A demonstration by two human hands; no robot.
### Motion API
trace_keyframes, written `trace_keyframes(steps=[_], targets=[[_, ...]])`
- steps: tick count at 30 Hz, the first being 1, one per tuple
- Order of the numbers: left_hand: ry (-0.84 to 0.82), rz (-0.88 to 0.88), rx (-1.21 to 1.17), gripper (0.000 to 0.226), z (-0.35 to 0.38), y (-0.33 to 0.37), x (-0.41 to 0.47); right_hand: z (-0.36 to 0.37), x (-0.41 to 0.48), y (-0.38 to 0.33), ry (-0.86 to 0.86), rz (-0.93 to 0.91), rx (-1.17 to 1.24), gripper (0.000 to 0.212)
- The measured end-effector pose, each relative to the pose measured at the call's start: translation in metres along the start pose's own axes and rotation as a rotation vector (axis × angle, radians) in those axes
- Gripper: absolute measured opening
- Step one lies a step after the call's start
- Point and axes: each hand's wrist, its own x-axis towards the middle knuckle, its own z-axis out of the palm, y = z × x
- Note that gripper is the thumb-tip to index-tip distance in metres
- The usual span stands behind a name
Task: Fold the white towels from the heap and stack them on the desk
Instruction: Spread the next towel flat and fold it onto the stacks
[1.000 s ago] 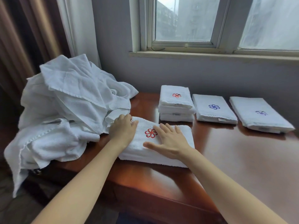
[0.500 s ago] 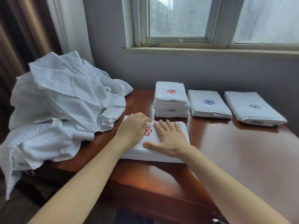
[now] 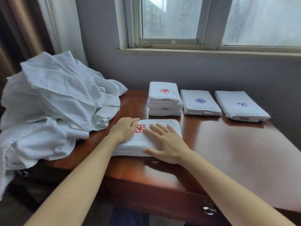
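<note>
Pressing folded towel (image 3: 156, 121) flat at front-left of desk (image 3: 236, 152), beside heap (image 3: 57, 103), just before red-emblem stack (image 3: 164, 98). Left hand (image 3: 124, 131) palm-down on left end, right hand (image 3: 166, 144) spread flat on top; neither gripping. Smooth outward from emblem, square edges, then likely lift by both ends onto stack, emblem up.

Beneath the left hand (image 3: 125, 130) and right hand (image 3: 167, 144), the folded towel (image 3: 162, 122) is showing matt, nubby terry cloth. Right of them the desk (image 3: 228, 152) is gleaming, smooth glossy wood. Left, the heap (image 3: 57, 98) is looking coarser, crinkled.
</note>
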Motion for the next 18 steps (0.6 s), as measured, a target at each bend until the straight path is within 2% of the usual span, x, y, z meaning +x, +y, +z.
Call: trace_keyframes(steps=[2, 5, 9, 13, 16, 18], targets=[[0.022, -0.026, 0.020, 0.045, 0.002, 0.003, -0.004, 0.000, -0.014, 0.002, 0.023, -0.093, -0.022, 0.060], [0.057, -0.089, 0.061, 0.047, 0.005, 0.014, -0.013, -0.005, -0.031, 0.010, 0.040, -0.092, 0.019, 0.048], [0.069, -0.234, 0.170, 0.050, 0.016, 0.038, -0.031, -0.015, -0.054, 0.019, 0.116, -0.045, 0.102, 0.047], [-0.049, -0.331, 0.357, 0.053, 0.021, 0.069, -0.045, -0.024, -0.077, 0.022, 0.314, -0.052, 0.075, 0.049], [-0.112, -0.308, 0.405, 0.056, 0.017, 0.083, -0.050, -0.031, -0.090, 0.029, 0.403, 0.074, -0.029, 0.046], [-0.164, -0.269, 0.361, 0.061, 0.012, 0.090, -0.054, -0.033, -0.098, 0.037, 0.367, 0.194, -0.052, 0.044]])
